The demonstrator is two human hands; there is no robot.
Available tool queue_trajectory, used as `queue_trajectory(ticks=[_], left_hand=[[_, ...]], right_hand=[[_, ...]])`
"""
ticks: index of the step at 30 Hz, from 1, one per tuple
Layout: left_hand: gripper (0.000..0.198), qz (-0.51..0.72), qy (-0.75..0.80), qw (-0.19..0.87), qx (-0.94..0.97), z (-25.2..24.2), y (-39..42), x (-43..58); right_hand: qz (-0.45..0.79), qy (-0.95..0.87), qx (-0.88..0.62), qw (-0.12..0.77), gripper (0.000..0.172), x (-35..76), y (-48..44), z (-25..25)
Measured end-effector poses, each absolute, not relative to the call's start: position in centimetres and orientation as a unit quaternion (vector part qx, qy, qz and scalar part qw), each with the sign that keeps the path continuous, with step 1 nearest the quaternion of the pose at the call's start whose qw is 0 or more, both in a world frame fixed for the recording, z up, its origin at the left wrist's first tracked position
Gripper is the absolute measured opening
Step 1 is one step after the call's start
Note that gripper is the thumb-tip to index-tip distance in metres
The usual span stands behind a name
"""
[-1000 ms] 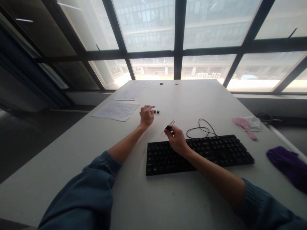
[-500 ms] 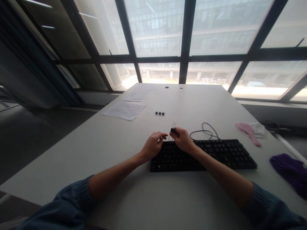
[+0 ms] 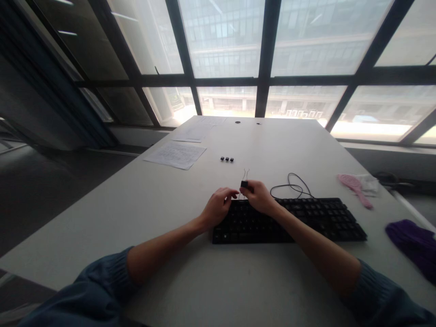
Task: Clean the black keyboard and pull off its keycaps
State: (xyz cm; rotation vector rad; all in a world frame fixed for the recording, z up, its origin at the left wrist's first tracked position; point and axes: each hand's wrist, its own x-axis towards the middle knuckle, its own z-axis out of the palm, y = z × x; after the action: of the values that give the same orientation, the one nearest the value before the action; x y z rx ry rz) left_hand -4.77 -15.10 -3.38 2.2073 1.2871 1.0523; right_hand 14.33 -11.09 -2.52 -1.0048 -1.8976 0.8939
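Note:
My right hand (image 3: 259,197) is closed around the black middle of a wire keycap puller (image 3: 244,184). Two thin metal wires stick up from that block, and more wire shows below it, over the keyboard's back edge. Just to the left, my left hand (image 3: 216,205) has loosely bent fingers with a gap at the thumb. Its fingertips come close to the lower wires; whether they touch I cannot tell. Both hands are over the black keyboard (image 3: 262,231), covering part of its keys. Beyond them, three small black pieces (image 3: 227,159), apparently keycaps, lie in a row on the white table (image 3: 163,204).
Printed paper sheets (image 3: 175,155) lie at the back left. A looped black cable (image 3: 289,185) runs behind the keyboard. On the right are a pink hairbrush (image 3: 356,188) on a white packet and a purple cloth (image 3: 410,245). Large windows stand beyond the table.
The keycap puller and my right hand have shifted very slightly left and up. My left hand stays almost where it was. The view itself has moved a little.

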Motion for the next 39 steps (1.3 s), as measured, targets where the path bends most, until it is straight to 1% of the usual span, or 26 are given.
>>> queue_trajectory(ticks=[9,14,21,27,29,33,39], left_hand=[[0.032,0.366,0.457,0.191,0.788,-3.2,-15.2,-4.7],[0.030,0.367,0.453,0.177,0.793,-3.4,-15.1,-4.8],[0.030,0.366,0.449,0.169,0.798,-3.8,-14.9,-4.9],[0.028,0.356,0.440,0.170,0.807,-2.6,-15.1,-4.8],[0.025,0.350,0.436,0.182,0.809,-2.1,-15.3,-4.5],[0.005,0.324,0.446,0.173,0.816,-2.1,-15.5,-3.9],[0.002,0.299,0.466,0.157,0.818,-2.8,-15.2,-3.4]], right_hand=[[0.325,-0.783,-0.380,0.370,0.022,14.4,-11.4,-2.1],[0.284,-0.807,-0.340,0.390,0.020,14.4,-12.2,-2.1],[0.236,-0.840,-0.304,0.383,0.017,14.7,-13.1,-2.7],[0.233,-0.829,-0.311,0.402,0.017,14.9,-13.1,-3.0],[0.236,-0.824,-0.312,0.410,0.017,14.9,-13.1,-3.1],[0.249,-0.816,-0.314,0.416,0.019,14.9,-13.0,-3.2],[0.257,-0.814,-0.305,0.422,0.020,14.8,-13.0,-3.2]])
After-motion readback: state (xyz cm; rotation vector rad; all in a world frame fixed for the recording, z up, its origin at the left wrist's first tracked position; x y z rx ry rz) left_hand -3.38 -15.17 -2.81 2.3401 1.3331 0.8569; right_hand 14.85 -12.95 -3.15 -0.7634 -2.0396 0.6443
